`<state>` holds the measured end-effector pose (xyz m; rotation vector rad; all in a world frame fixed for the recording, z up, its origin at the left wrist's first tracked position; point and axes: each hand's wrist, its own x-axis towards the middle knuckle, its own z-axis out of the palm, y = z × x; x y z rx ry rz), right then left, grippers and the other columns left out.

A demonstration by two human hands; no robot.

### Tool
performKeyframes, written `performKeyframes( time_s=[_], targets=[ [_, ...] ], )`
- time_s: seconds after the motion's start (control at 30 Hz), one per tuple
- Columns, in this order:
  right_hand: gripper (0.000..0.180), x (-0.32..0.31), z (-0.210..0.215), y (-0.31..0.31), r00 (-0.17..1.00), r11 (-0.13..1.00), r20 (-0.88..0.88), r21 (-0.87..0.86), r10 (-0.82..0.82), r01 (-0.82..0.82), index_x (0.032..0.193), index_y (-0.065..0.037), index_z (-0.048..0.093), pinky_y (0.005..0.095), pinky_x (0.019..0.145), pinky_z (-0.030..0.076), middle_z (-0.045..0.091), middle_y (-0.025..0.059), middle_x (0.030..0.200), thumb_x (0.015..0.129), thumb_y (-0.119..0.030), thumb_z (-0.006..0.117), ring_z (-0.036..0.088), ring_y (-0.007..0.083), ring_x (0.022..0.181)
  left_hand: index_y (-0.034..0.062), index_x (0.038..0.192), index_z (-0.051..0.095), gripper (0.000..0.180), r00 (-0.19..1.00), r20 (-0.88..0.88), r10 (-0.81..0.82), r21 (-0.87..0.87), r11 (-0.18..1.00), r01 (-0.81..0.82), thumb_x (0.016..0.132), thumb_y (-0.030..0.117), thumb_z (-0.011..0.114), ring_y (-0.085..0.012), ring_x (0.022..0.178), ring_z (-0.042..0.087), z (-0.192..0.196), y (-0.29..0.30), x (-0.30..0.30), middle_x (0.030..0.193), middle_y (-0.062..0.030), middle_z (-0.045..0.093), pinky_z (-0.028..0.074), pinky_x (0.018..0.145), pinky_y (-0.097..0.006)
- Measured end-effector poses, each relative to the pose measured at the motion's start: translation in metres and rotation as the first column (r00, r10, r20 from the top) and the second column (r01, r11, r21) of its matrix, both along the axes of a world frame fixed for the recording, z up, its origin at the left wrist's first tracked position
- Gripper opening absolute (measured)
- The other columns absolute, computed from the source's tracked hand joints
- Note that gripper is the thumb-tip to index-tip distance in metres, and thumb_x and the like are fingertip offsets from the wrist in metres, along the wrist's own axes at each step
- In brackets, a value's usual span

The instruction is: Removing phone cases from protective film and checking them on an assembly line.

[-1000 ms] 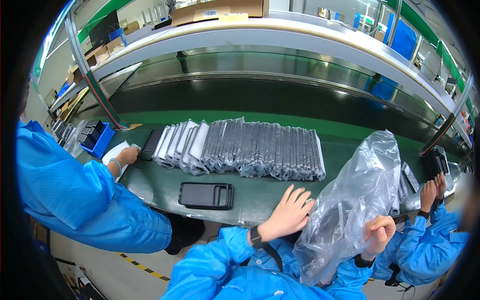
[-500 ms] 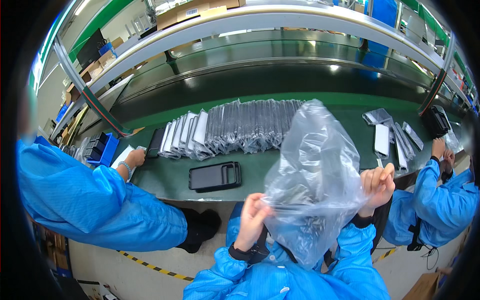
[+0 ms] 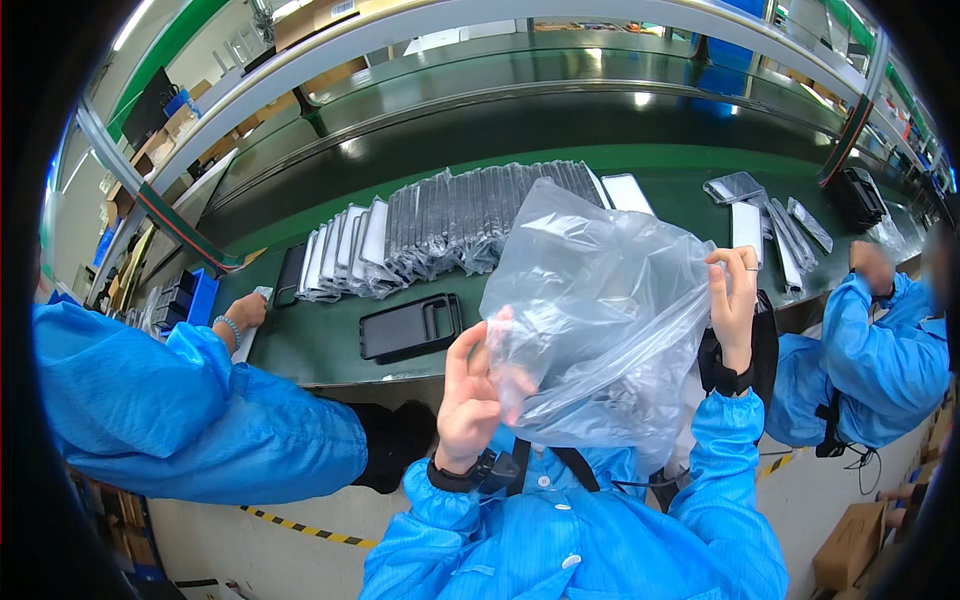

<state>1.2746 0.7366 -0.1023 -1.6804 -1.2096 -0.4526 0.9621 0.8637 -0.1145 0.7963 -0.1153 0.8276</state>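
A large clear plastic bag (image 3: 600,300) is stretched between my two hands, in front of my chest at the table's near edge. My left hand (image 3: 470,400) grips its left side, and some fingertips show blurred through the film. At the bag's upper right corner, my right hand (image 3: 735,310) pinches the film between thumb and fingers. Left of the bag, a black rectangular tray-like case (image 3: 410,328) with a cutout lies on the green table. Behind it stands a long row of flat pieces in clear wrap (image 3: 450,225), partly hidden by the bag.
To the left a co-worker's hand (image 3: 245,312) rests on something white beside a blue bin (image 3: 203,297). Another co-worker's sleeve (image 3: 860,330) is at the right, near several wrapped pieces (image 3: 785,245) and a black object (image 3: 860,200). A conveyor (image 3: 480,125) runs behind the table.
The bag has gone from a tall, peaked shape to a wider, flatter spread. My right hand has risen to its upper corner, and my left hand has shifted slightly left and up.
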Motion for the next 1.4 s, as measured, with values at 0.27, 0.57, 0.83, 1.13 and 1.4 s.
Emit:
performKeyframes(
  time_s=[0.27,0.57,0.83,1.13,1.4],
  targets=[
    [0.069,-0.132,0.031,-0.061,0.952,0.981,0.246,-0.11,0.182,-0.159,0.126,-0.01,0.045,0.0655,0.104,0.004,0.04,0.0149,0.13,0.074,-0.052,0.064,0.033,0.0386,0.125,0.0118,0.145,0.009,0.083,0.968,-0.223,0.116,0.383,0.924,-0.022,0.076,-0.014,0.049,-0.0364,0.12,0.045,0.026,-0.007,0.033,0.151,-0.0134,0.004,0.058,0.062,-0.03],
    [0.01,-0.107,0.031,-0.052,0.966,0.957,0.135,-0.159,-0.221,0.241,0.082,-0.003,0.064,0.0417,0.088,0.037,0.06,0.0067,0.074,0.073,-0.005,0.063,0.056,0.0235,0.073,0.0052,0.143,0.007,0.091,0.973,-0.071,0.22,0.446,0.879,-0.167,0.073,-0.005,0.064,-0.0337,0.124,0.04,0.023,-0.023,0.071,0.148,-0.0171,0.009,0.046,0.092,-0.042],
    [0.01,-0.132,0.034,-0.052,0.973,0.983,0.198,-0.161,0.119,-0.088,0.078,-0.005,0.064,0.0364,0.068,0.041,0.053,0.0021,0.058,0.069,-0.005,0.063,0.051,0.017,0.053,0.0009,0.133,0.013,0.089,0.691,-0.093,0.717,0.864,0.403,-0.302,0.069,0.01,0.074,-0.0341,0.122,0.035,-0.017,-0.017,0.119,0.137,-0.023,0.021,0.028,0.103,-0.045],
    [0.033,-0.142,0.032,-0.058,0.639,0.549,-0.056,-0.457,0.768,-0.7,0.088,-0.006,0.065,0.0341,0.073,0.043,0.057,0.0016,0.076,0.073,-0.034,0.072,0.053,0.0178,0.071,0.0006,0.118,0.023,0.07,0.632,-0.204,0.748,0.547,0.622,-0.56,0.069,0.01,0.071,-0.0325,0.11,0.039,-0.015,0.029,0.09,0.123,-0.0202,0.03,0.032,0.096,-0.044],
    [0.056,-0.051,0.005,-0.012,0.981,0.971,-0.064,-0.142,0.184,-0.192,0.116,0.0,0.053,0.0415,0.089,0.04,0.055,0.0165,0.113,0.075,-0.035,0.069,0.051,0.0309,0.104,0.0005,0.105,0.031,0.053,0.602,-0.2,0.773,0.561,0.594,-0.576,0.07,0.011,0.069,-0.031,0.098,0.044,-0.016,0.029,0.086,0.11,-0.0176,0.038,0.036,0.091,-0.044]
  ],
)
